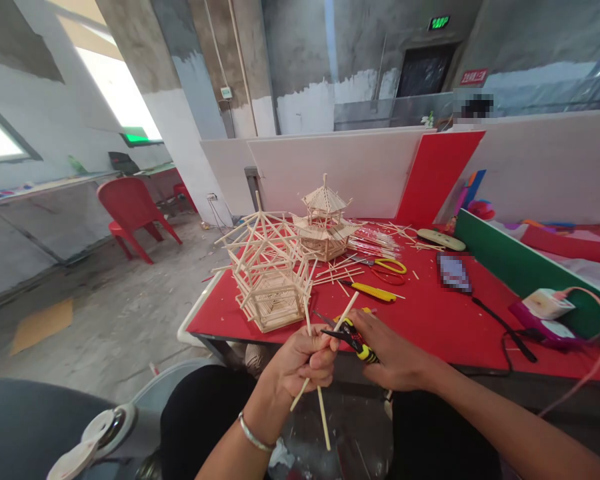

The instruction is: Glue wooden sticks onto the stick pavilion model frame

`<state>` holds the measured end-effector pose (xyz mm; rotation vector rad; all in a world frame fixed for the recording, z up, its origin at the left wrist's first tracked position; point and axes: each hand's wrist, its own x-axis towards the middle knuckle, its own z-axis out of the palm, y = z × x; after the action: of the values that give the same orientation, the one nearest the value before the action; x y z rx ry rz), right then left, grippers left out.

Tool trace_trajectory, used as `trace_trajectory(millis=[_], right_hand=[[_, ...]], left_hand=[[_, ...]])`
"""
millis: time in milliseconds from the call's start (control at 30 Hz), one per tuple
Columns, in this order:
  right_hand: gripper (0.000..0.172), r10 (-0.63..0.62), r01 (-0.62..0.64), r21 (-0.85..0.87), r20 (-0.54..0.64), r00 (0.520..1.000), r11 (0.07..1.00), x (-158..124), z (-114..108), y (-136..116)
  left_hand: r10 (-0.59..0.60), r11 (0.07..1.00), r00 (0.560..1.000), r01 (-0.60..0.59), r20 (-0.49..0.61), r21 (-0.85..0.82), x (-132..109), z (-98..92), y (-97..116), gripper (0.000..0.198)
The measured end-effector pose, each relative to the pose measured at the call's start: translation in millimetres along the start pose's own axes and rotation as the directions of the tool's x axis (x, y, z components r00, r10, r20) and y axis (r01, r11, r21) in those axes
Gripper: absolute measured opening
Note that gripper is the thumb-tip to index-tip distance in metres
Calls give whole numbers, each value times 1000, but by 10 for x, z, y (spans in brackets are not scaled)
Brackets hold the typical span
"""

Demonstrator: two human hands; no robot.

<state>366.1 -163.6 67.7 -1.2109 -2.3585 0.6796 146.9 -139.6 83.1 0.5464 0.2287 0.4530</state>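
Two thin wooden sticks are held crossed in the left hand, over the lap and in front of the counter; its fingers are curled closed around both; yellow-and-black pliers are gripped in the right hand, fingers wrapped on the handles; the tool's jaws appear parted close to one stick; whether the wood is being bitten cannot be told.

Main risk, as judged: the left fingertips could be nipped, since the jaws sit just beside them; a slanted cut or splintered end could be produced if the stick is turned in the loose crossed grip; a cut piece could be dropped below, as no surface is seen directly under it; the open stick frame, standing near the counter edge, could be knocked by a protruding stick end.
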Motion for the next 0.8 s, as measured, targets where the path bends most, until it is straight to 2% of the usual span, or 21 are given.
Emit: trace_trajectory(millis=[167, 267, 333, 400, 467, 533, 567, 667, 733, 800], right_hand=[[59, -34, 34, 9, -33, 999, 999, -15, -24, -33], [58, -11, 13, 43, -39, 999, 999, -9, -22, -33], [63, 18, -16, 78, -28, 999, 997, 0, -36, -18], [71, 53, -50, 111, -24, 998, 993, -6, -75, 20], [73, 112, -105, 148, -41, 993, 983, -43, -135, 77], [72, 206, -191, 185, -66, 976, 964, -111, -202, 134], [71, 249, -230, 197, -73, 966, 953, -150, -231, 153], [71, 300, -284, 208, -51, 953, 936, -248, -270, 144], [58, 326, -314, 240, -11, 945, 919, -279, -251, 87], [42, 352, -361, 368, 94, 931, 857, -291, -195, 14]], left_hand=[[-35, 999, 999, 35, 17, -16, 13, -3, -31, 17], [-27, 1000, 1000, 27, 6, -7, 48, 6, -28, 19], [18, 999, 999, -17, -44, 38, 83, 22, -13, 20], [139, 981, 980, -117, -141, 158, 121, 45, 5, 21], [313, 912, 915, -214, -256, 349, 153, 65, 16, 25], [434, 816, 836, -208, -335, 540, 183, 71, 12, 30], [465, 769, 811, -173, -354, 615, 198, 68, 5, 32], [516, 628, 791, -90, -327, 773, 246, 57, -15, 34], [567, 508, 783, -88, -255, 857, 263, 65, -14, 33], [598, 400, 781, -98, -178, 911, 250, 93, -3, 32]])
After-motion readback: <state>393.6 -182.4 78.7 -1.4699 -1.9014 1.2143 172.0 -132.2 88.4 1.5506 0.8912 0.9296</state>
